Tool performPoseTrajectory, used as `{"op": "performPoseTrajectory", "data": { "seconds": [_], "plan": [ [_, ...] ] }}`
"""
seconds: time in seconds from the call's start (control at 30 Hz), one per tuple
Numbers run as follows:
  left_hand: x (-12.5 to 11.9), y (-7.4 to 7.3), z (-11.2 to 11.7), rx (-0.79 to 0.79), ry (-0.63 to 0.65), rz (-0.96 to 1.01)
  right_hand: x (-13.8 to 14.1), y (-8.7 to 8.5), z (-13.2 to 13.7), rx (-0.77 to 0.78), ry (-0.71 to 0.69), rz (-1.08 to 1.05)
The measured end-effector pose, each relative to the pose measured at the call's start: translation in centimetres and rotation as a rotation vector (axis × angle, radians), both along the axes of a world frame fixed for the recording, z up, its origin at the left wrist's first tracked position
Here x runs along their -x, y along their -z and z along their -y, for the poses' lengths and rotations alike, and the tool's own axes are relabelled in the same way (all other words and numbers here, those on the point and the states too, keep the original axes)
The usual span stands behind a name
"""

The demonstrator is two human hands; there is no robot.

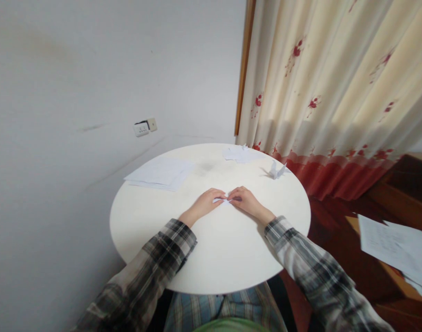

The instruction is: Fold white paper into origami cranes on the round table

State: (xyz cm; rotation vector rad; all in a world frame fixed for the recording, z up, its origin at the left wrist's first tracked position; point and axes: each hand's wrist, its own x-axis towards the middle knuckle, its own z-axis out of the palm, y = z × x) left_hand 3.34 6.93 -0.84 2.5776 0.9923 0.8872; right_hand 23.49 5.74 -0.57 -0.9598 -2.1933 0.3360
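Observation:
My left hand [206, 203] and my right hand [247, 202] rest on a round white table [211, 258], fingertips meeting in the middle. Between them lies a small folded piece of white paper [220, 200], pinched by the fingers of both hands and mostly hidden under them. Both sleeves are plaid.
A stack of white sheets [161, 174] lies at the table's far left. Crumpled or folded papers [241, 153] sit at the far edge, and a folded paper crane [276, 171] stands at the far right. A flowered curtain [335, 92] hangs behind. More papers [397, 249] lie on dark wooden furniture at right.

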Motion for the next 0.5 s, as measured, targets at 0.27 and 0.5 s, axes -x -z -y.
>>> {"op": "performPoseTrajectory", "data": {
  "seconds": [0.27,0.5],
  "plan": [
    [0.01,-0.03,-0.1,-0.052,-0.008,0.003,-0.15,0.56,-0.48,-0.031,0.044,0.021],
    [-0.3,-0.67,0.36,-0.11,-0.04,-0.061,-0.02,0.24,-0.14,-0.046,0.05,0.013]
  ]
}}
